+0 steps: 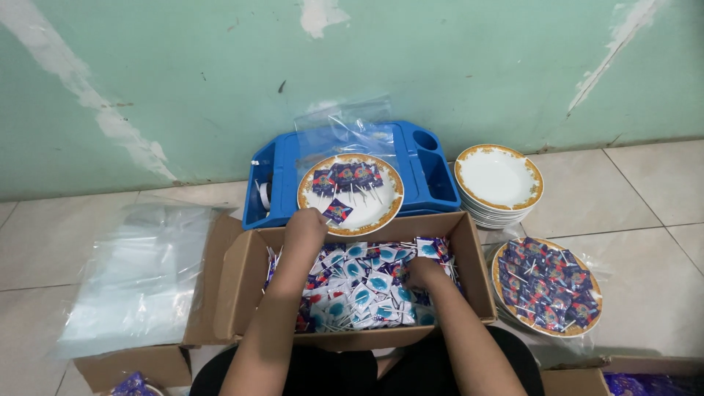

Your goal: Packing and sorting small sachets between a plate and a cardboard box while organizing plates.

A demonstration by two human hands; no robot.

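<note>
As seen, both grips point(304, 229) point(424, 271) among flag picks point(363, 282)

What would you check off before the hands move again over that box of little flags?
1. Left hand above the box's far edge by the plate: ok.
2. Right hand down among the flags: ok; what it holds: cannot tell.
3. Cardboard box has flags left: ok.
4. Plate on the blue tray has bare room: ok.
5. Full plate clear of the arms: ok.
6. Spare plate stack beside the tray: ok.
</note>
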